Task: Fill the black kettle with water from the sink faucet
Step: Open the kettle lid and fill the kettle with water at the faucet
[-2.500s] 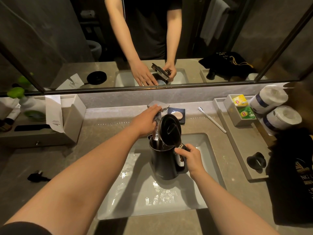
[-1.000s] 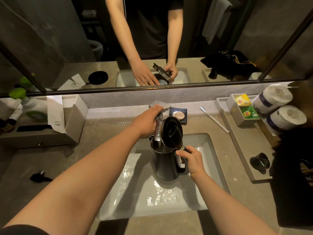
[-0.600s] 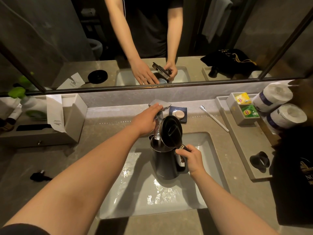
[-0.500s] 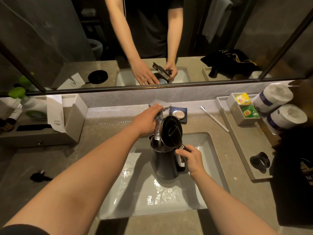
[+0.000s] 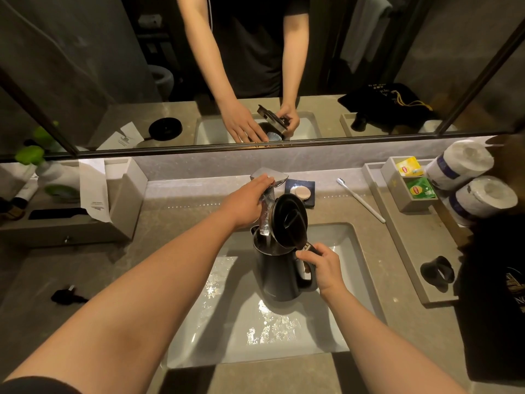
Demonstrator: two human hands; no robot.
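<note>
The black kettle (image 5: 277, 275) stands upright in the white sink basin (image 5: 343, 248), its round lid (image 5: 289, 220) swung open. My right hand (image 5: 322, 267) grips its handle on the right side. My left hand (image 5: 245, 200) rests on the lever of the chrome faucet (image 5: 270, 177) behind the basin. A thin stream of water (image 5: 265, 223) runs from the spout down into the kettle's open mouth. The water level inside is hidden.
A soap dish (image 5: 301, 190) and a toothbrush (image 5: 360, 199) lie behind the basin. On the right are a tray (image 5: 409, 245) with tea bags (image 5: 417, 189), toilet rolls (image 5: 480, 197) and a black object (image 5: 437, 273). A tissue box (image 5: 119, 200) and a plug (image 5: 66, 294) sit left.
Almost nothing has moved. Both hands keep their places on the faucet lever and the kettle handle while water keeps running into the kettle.
</note>
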